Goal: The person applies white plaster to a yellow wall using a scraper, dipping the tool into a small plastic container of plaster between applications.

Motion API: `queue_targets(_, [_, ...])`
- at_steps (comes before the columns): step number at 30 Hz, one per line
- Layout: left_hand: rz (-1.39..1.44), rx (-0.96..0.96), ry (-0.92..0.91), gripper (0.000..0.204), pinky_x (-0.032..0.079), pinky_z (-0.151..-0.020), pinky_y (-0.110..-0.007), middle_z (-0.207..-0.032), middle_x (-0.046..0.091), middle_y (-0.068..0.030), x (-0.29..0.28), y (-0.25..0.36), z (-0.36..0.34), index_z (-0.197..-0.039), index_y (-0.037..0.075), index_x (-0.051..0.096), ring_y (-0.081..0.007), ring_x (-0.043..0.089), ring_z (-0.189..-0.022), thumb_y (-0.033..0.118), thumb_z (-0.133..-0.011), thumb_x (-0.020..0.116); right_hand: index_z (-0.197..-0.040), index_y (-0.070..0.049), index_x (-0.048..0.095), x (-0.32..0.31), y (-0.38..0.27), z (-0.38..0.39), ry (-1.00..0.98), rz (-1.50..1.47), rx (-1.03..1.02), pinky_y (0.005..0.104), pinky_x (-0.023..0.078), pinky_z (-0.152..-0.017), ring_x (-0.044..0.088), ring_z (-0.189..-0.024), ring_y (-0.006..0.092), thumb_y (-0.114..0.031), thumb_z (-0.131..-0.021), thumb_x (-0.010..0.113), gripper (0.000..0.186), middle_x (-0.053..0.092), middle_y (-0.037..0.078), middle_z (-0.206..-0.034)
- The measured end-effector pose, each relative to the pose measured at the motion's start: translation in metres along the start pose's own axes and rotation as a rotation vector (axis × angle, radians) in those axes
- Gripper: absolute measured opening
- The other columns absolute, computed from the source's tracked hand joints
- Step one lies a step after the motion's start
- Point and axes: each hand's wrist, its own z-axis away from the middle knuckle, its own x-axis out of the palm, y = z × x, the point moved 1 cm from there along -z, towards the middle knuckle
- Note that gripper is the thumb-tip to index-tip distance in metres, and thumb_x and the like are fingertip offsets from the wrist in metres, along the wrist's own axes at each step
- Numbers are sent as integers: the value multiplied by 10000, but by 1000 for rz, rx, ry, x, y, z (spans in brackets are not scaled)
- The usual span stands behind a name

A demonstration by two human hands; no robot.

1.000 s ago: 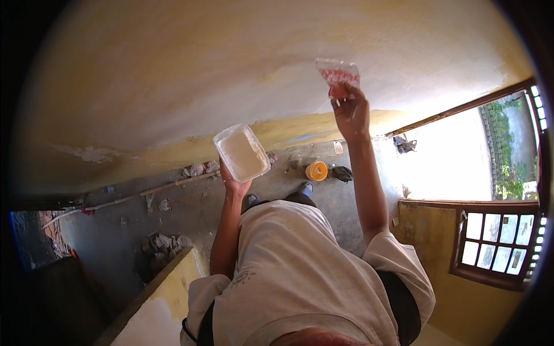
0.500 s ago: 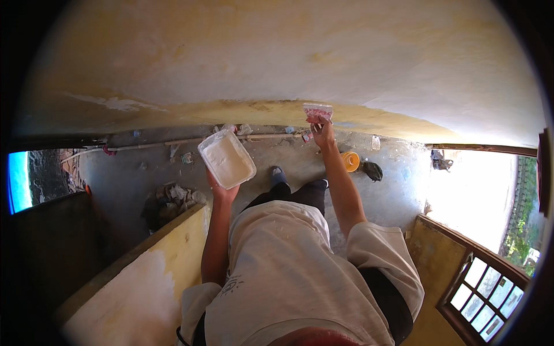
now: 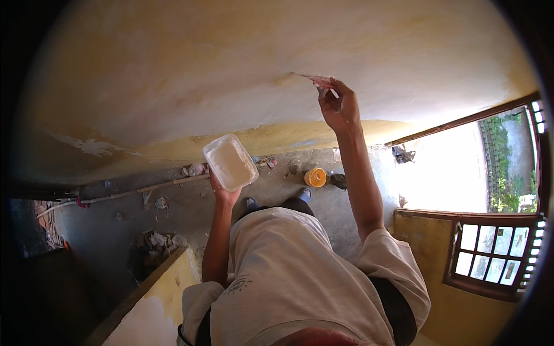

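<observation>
My left hand (image 3: pixel 224 192) grips a rectangular white plastic tub (image 3: pixel 250 183) from beneath and at its near side. White paste (image 3: pixel 229 164) covers the inside of the tub. Raised higher and to the right, my right hand (image 3: pixel 341 109) pinches a thin, flat pink-and-white putty scraper (image 3: pixel 316 78). The scraper is seen nearly edge-on, its far edge at the surface of the yellow and white patchy wall (image 3: pixel 231 75). Whether that edge presses on the wall is hard to tell.
An orange bucket (image 3: pixel 315 177) and a black plastic bag (image 3: pixel 339 181) stand on the grey floor. A long pipe (image 3: pixel 138 191) lies along the wall's foot. Crumpled rubbish (image 3: pixel 157 247) is heaped behind a low partition (image 3: pixel 156 294). At right are a bright doorway (image 3: pixel 444 167) and a paned window (image 3: pixel 490 254).
My right hand has risen along the wall and tilted the scraper from face-on to nearly edge-on. The tub stays in my left hand. The view has turned, and my body has shifted rightward.
</observation>
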Motion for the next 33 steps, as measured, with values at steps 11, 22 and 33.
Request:
queue_targets(11, [21, 12, -54, 507, 441, -1014, -447, -1283, 596, -9, -7, -10, -2, -1347, 186, 522, -221, 569, -1170, 522, -974, 457, -1065, 8, 580, 35, -39, 44, -101, -202, -100, 321, 528, -812, 628, -941, 195, -89, -950, 551, 153, 647, 104, -1044])
queue_targets(22, [0, 190, 154, 547, 402, -1070, -470, -1381, 542, -27, -57, 36, 78, -1400, 173, 473, -246, 522, -1261, 515, -974, 451, -1012, -87, 583, -142, 320, 27, 269, -106, 561, 287, 493, -763, 573, -925, 163, -136, -931, 588, 95, 602, 44, -985])
queue_targets(33, [-30, 206, 137, 561, 378, -1082, -488, -1404, 516, -26, -59, 46, 93, -1414, 201, 454, -252, 498, -1282, 539, -966, 460, -1009, -20, 561, -80, 298, -24, 317, -366, 455, 295, 559, -729, 564, -903, 219, -66, -922, 583, 101, 553, 83, -993])
